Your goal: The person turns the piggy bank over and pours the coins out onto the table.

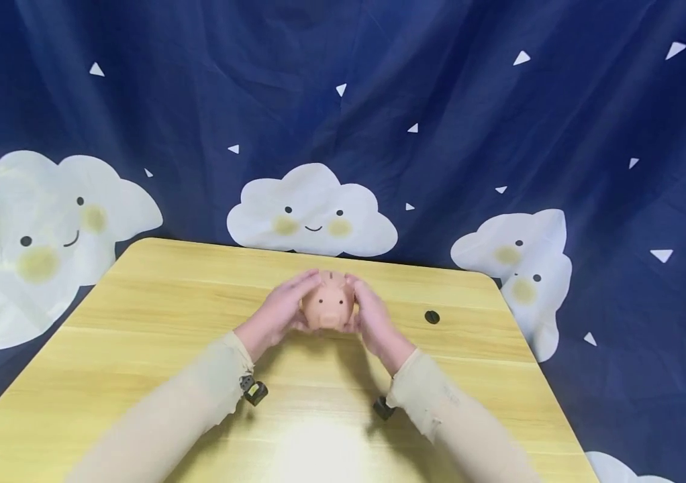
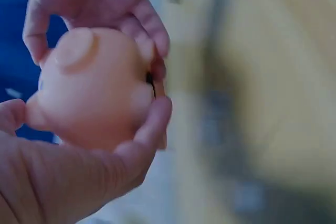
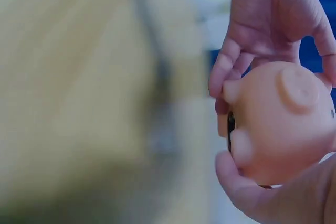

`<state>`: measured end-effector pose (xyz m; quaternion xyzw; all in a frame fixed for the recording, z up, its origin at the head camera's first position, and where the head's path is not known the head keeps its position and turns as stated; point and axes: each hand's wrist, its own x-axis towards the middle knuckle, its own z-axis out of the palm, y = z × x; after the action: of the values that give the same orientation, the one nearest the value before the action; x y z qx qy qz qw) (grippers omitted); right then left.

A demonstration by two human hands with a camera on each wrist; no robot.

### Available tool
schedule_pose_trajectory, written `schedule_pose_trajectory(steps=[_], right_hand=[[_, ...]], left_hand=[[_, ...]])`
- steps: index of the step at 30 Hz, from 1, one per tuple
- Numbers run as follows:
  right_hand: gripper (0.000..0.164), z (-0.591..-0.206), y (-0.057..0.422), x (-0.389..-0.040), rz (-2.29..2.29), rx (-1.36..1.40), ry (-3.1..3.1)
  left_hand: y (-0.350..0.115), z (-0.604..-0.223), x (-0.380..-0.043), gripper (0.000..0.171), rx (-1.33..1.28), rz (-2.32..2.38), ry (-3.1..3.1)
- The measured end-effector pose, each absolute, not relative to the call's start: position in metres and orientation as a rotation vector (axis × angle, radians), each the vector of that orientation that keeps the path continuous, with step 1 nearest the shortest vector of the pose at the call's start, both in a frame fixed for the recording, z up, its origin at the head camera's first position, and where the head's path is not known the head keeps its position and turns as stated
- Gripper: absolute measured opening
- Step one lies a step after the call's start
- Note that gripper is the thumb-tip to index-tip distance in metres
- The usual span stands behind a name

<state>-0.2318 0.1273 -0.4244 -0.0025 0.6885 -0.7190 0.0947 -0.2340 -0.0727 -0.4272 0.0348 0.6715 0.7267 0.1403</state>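
A pink piggy bank is held between both hands over the middle of the table, its snout toward me and a coin slot on top. My left hand grips its left side, and my right hand grips the right side. In the left wrist view the piggy bank has fingers curled round its ears and feet. The right wrist view shows the piggy bank with a dark opening at its underside, partly hidden. To the right, a small black round piece lies on the table.
The light wooden table has rounded far corners. Behind it hangs a dark blue curtain with white clouds and triangles. A small black camera sits at the left wrist, another camera at the right.
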Motion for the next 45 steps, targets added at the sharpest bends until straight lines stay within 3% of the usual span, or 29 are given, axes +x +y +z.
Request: schedule_pose_trajectory(steps=[3, 5, 7, 11, 15, 32, 39, 45], right_hand=[[0.062, -0.402, 0.129, -0.227, -2.31, -0.347, 2.198], [0.059, -0.401, 0.13, -0.224, -2.342, -0.456, 2.287], [0.057, -0.412, 0.131, -0.222, -2.291, -0.384, 2.31], [0.056, -0.444, 0.13, -0.224, -2.114, -0.048, 2.211], [0.058, -0.465, 0.13, -0.229, -2.096, 0.05, 2.125], [0.068, -0.475, 0.144, -0.239, -2.04, 0.026, 1.897], [0.072, -0.435, 0.147, -0.246, -2.004, 0.059, 1.803], [0.061, -0.399, 0.144, -0.234, -2.237, -0.376, 2.071]], left_hand=[[-0.07, -0.395, -0.227, 0.061, 0.38, 2.18, 2.138], [-0.069, -0.393, -0.225, 0.059, 0.484, 2.227, 2.194], [-0.069, -0.409, -0.226, 0.06, 0.467, 2.236, 2.131], [-0.069, -0.455, -0.233, 0.062, 0.165, 2.184, 1.938], [-0.068, -0.479, -0.237, 0.065, 0.063, 2.161, 1.878], [-0.07, -0.489, -0.238, 0.069, 0.051, 2.13, 1.799], [-0.074, -0.444, -0.249, 0.071, 0.026, 2.023, 1.799], [-0.075, -0.391, -0.239, 0.057, 0.38, 2.152, 2.11]])
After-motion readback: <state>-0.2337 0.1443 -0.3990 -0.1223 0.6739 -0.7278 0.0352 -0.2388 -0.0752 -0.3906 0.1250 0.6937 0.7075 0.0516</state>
